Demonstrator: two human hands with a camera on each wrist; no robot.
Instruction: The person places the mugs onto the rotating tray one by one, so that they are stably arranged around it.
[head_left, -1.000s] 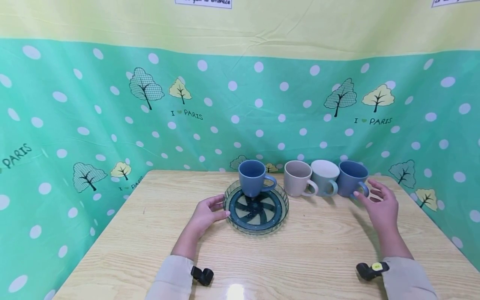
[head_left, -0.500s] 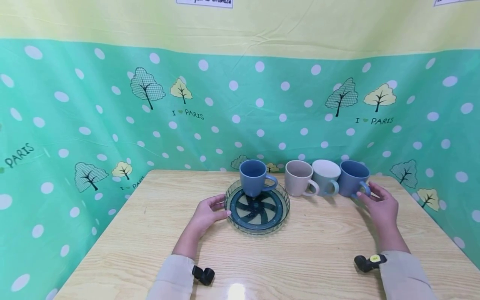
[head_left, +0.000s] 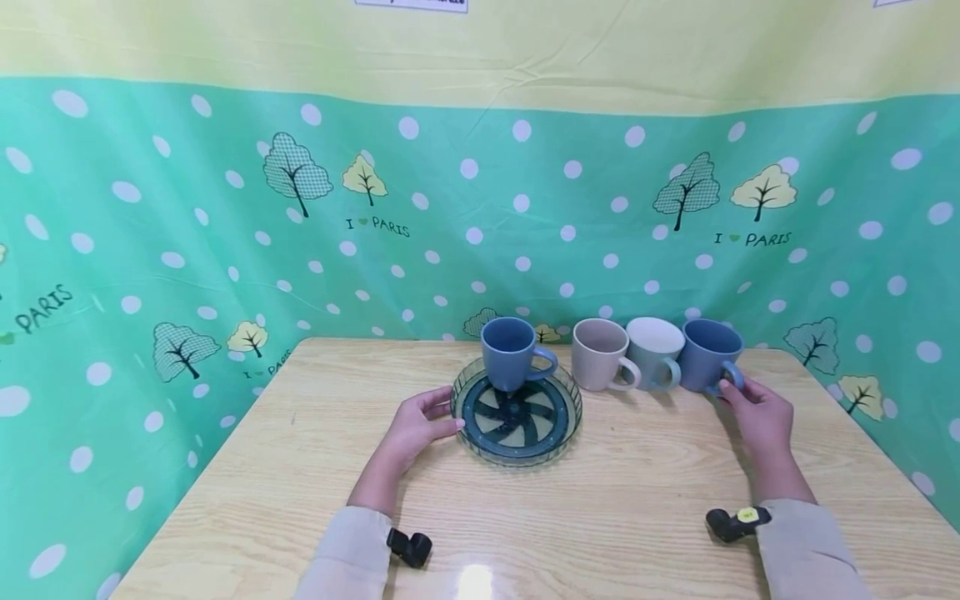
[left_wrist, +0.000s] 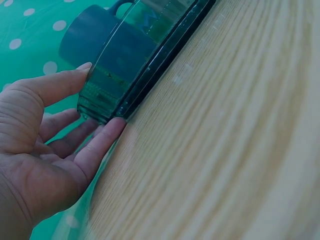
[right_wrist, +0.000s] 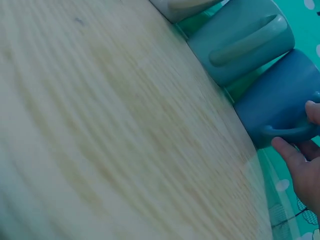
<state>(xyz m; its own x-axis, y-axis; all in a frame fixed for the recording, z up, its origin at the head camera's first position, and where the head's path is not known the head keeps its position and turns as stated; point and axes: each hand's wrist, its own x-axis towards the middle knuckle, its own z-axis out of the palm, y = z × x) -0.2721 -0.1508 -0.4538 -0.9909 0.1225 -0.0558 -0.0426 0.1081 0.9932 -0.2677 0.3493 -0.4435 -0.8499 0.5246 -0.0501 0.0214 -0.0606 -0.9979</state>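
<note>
A round see-through tray (head_left: pixel 558 450) with a dark swirl-patterned base sits on the table, a blue mug (head_left: pixel 507 360) upright in its back part. My left hand (head_left: pixel 417 425) holds the tray's left side. In the left wrist view its thumb touches the rim, while a fingertip is low by the base where tray meets table. At the right my right hand (head_left: pixel 763 417) pinches the handle of a second blue mug (head_left: pixel 708 358), which stands upright on the table. The right wrist view shows thumb and fingers at that handle (right_wrist: pixel 290 133), with part of the hand cut off.
Left of the second blue mug stand a grey-green mug (head_left: pixel 651 362) with a white inside and a pale pinkish mug (head_left: pixel 597 358), handles to the right. Behind the wooden table (head_left: pixel 600 508) hangs a green dotted cloth (head_left: pixel 420 267).
My right hand has moved in and its thumb and fingers have taken hold of the right blue mug's handle. My left hand has stayed on the tray.
</note>
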